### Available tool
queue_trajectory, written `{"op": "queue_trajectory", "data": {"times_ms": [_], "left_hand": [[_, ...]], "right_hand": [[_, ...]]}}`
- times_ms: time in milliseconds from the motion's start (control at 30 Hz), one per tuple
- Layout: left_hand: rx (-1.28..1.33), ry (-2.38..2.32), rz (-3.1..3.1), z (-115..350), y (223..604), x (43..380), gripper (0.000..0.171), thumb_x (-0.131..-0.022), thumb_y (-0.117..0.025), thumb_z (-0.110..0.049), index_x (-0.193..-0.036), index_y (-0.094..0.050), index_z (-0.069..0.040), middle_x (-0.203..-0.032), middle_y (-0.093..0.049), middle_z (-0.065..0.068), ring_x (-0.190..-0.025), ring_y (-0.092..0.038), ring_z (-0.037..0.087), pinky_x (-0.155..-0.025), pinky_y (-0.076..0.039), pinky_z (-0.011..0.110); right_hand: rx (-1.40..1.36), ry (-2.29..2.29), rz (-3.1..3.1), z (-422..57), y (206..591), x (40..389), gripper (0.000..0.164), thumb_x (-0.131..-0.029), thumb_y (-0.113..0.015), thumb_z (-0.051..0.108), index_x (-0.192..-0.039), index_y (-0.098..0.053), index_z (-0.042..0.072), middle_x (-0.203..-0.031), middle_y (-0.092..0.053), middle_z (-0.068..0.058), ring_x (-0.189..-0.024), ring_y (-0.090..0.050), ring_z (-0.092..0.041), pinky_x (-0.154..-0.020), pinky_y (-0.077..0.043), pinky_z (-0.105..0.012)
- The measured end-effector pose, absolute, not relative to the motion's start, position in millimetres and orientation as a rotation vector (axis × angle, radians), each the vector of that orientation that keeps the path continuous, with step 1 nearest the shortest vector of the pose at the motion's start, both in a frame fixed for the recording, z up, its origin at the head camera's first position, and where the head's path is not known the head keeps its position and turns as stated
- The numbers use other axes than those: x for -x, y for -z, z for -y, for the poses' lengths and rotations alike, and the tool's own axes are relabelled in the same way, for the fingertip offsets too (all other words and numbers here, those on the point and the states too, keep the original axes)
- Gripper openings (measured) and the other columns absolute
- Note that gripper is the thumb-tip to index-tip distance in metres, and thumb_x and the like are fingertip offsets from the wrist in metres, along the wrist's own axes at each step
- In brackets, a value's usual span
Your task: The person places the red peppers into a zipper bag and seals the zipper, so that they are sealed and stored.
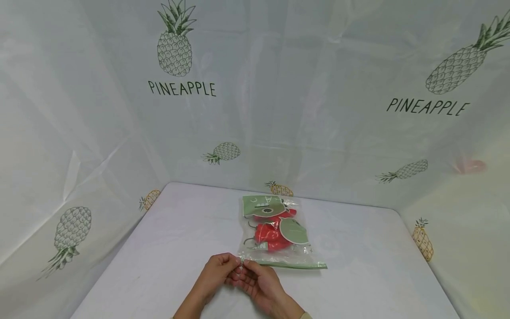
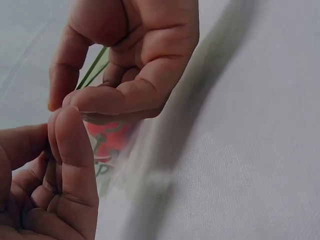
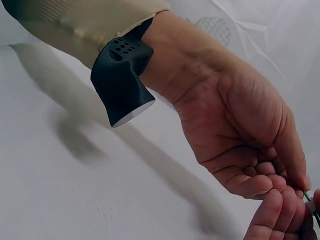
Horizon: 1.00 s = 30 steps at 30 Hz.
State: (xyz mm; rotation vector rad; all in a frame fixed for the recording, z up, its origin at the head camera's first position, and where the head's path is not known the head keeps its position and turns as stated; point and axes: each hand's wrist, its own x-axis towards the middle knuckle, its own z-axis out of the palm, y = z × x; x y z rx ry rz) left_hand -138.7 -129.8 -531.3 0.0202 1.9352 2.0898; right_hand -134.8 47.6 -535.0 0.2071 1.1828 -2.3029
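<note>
A clear zip-top bag [image 1: 247,248] with green cartoon print lies on the white table. Inside it are red peppers [image 1: 272,235] with thin, dark curved stems. The bag's green zip strip [image 1: 299,266] runs along the edge nearest me. At the left end of that strip, my left hand [image 1: 215,275] pinches the corner between thumb and fingers. Right beside it, my right hand [image 1: 264,285] pinches the same strip, its other fingers curled beneath. The fingertips of both hands touch. In the right wrist view a small pale piece [image 3: 311,206] shows on the strip; the fingers partly cover it.
The white-covered table [image 1: 358,266] has rounded far corners. A translucent white sheet [image 1: 318,88] printed with pineapples hangs behind it and along both sides. A blurred red shape [image 1: 470,166] shows at the right sheet. On my right wrist sits a black camera mount [image 3: 122,80].
</note>
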Motion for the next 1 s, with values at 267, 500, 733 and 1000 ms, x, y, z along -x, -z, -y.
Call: {"op": "queue_trajectory", "data": {"times_ms": [267, 500, 733, 1000], "left_hand": [[0.031, -2.123, -1.953, 129, 529, 139, 0.022, -0.104, -0.066, -0.017, -0.097, -0.067, 0.004, -0.08, -0.067, 0.002, -0.069, -0.065, 0.012, -0.062, -0.062, 0.025], [0.06, -2.136, -1.972, 130, 529, 140, 0.023, -0.104, -0.066, -0.018, -0.094, -0.066, 0.003, -0.079, -0.065, 0.002, -0.067, -0.065, 0.012, -0.062, -0.063, 0.026], [0.075, -2.137, -2.001, 132, 532, 142, 0.027, -0.105, -0.066, -0.02, -0.097, -0.067, 0.006, -0.08, -0.065, 0.003, -0.068, -0.065, 0.012, -0.062, -0.063, 0.025], [0.108, -2.156, -1.985, 134, 532, 144, 0.027, -0.104, -0.066, -0.018, -0.099, -0.066, 0.008, -0.079, -0.065, 0.002, -0.067, -0.065, 0.012, -0.062, -0.063, 0.026]], "right_hand": [[-0.257, 2.321, -1.225, -48, 534, 136, 0.015, -0.102, -0.068, 0.017, -0.098, -0.075, 0.004, -0.083, -0.075, -0.001, -0.078, -0.074, -0.011, -0.08, -0.066, -0.028], [-0.255, 2.342, -1.226, -50, 535, 138, 0.013, -0.101, -0.068, 0.015, -0.093, -0.074, 0.006, -0.081, -0.075, 0.0, -0.076, -0.073, -0.009, -0.08, -0.067, -0.03], [-0.283, 2.341, -1.245, -54, 535, 139, 0.012, -0.101, -0.069, 0.015, -0.095, -0.074, 0.006, -0.082, -0.075, -0.001, -0.077, -0.073, -0.009, -0.081, -0.067, -0.03], [-0.29, 2.336, -1.25, -61, 534, 140, 0.014, -0.101, -0.07, 0.016, -0.101, -0.074, 0.002, -0.083, -0.075, -0.001, -0.077, -0.072, -0.009, -0.083, -0.067, -0.031]]}}
